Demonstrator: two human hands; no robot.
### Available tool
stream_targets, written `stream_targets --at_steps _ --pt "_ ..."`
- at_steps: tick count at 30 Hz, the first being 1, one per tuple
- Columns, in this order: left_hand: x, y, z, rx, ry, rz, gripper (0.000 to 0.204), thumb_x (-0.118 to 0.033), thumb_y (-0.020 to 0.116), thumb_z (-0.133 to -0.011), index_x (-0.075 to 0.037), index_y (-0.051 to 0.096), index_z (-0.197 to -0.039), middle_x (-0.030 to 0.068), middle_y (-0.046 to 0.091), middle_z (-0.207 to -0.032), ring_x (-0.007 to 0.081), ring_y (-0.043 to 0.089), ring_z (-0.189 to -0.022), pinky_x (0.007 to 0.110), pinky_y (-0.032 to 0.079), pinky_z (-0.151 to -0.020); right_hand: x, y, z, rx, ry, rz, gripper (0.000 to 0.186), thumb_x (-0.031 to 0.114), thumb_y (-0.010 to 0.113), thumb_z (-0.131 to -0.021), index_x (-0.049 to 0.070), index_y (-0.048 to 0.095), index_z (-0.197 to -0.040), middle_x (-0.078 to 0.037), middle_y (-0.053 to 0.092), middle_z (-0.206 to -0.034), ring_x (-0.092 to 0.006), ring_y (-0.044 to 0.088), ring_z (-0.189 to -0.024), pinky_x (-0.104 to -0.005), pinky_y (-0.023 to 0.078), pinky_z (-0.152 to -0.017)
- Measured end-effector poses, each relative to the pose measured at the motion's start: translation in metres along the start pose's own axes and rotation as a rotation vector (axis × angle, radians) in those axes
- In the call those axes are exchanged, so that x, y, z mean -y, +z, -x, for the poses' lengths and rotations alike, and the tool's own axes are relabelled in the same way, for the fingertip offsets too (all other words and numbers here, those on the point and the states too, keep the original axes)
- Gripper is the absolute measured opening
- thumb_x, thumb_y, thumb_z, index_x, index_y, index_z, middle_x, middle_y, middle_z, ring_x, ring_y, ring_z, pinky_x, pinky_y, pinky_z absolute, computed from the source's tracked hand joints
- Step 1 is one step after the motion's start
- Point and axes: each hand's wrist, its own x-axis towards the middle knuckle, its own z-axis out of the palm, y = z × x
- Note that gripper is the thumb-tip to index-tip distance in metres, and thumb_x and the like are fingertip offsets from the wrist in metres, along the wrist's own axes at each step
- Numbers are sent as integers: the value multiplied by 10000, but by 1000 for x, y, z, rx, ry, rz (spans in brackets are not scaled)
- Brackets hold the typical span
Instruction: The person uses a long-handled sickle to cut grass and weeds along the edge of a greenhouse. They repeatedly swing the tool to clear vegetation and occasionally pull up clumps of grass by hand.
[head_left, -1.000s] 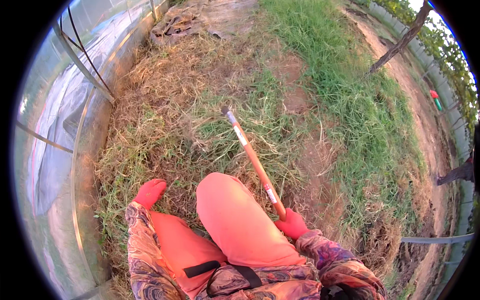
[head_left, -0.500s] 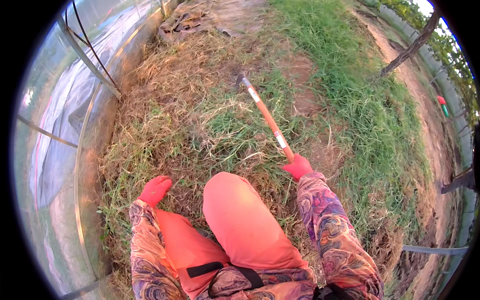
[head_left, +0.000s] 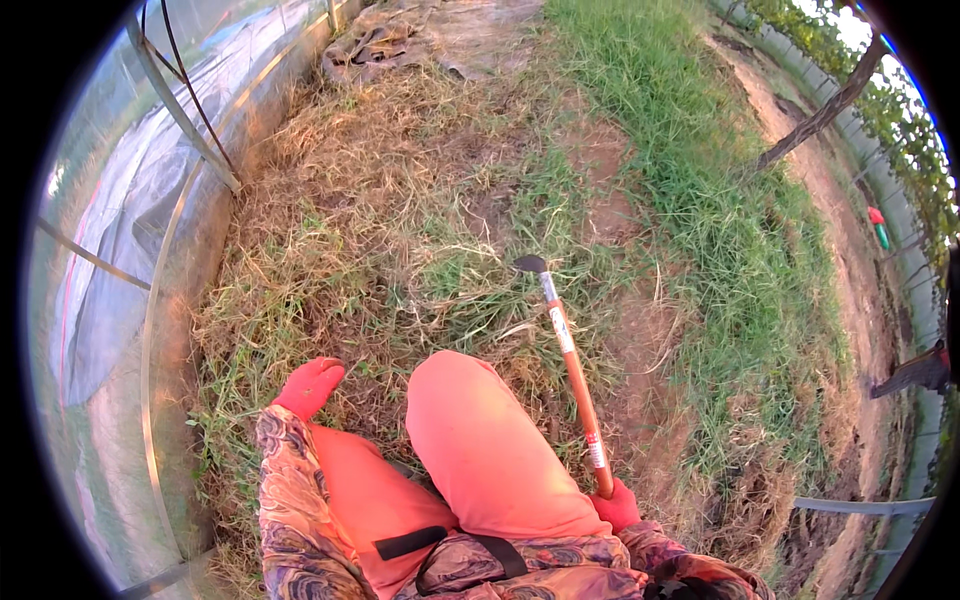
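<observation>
My right hand [head_left: 617, 505], in a red glove, is closed round the butt of a sickle [head_left: 578, 390] beside my right thigh. Its long orange-brown handle slants up and away to a metal collar. A short dark blade juts left from there, over a heap of pulled grass [head_left: 455, 285]. My left hand [head_left: 311, 386], also gloved in red, holds nothing. It lies by my left knee with the fingers loosely stretched to the right, above dry grass. My raised right knee [head_left: 465, 410] stands between the two hands.
Tall green grass [head_left: 700, 190] grows in a strip on the right. Left stands a low wall with a metal frame [head_left: 180, 110] and plastic sheeting [head_left: 115, 290]. A crumpled dark cloth [head_left: 375, 45] lies far ahead. A slanting trunk [head_left: 825, 115] rises at far right.
My right hand has drawn back toward my hip with the sickle. The blade has come nearer and slightly right across the grass. My left hand has stayed nearly in place.
</observation>
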Motion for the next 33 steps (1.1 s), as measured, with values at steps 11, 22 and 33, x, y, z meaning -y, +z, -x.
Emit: stream_targets --at_steps 11,22,33 --pt "-17 -6 9 27 61 10 382 -305 536 -881 -34 567 -1148 48 602 -922 150 544 -824 286 445 -748 165 40 -87 171 -185 -366 266 154 697 -720 35 486 -830 -37 479 -573 -147 455 -393 -310 352 -358" --pt "-20 -5 14 32 -27 -8 401 -310 561 -880 -29 561 -1166 46 606 -965 125 552 -832 271 462 -751 27 3 -8 252 -154 174 444 347 707 -713 5 571 -959 -168 638 -825 -242 624 -779 -356 468 -716" --pt "-17 -2 4 0 18 0 378 -309 559 -865 -23 595 -1109 143 624 -1067 260 575 -1022 341 433 -888 222 12 -157 88 -389 260 428 326 706 -668 18 569 -930 -186 629 -840 -320 624 -818 -413 478 -732"
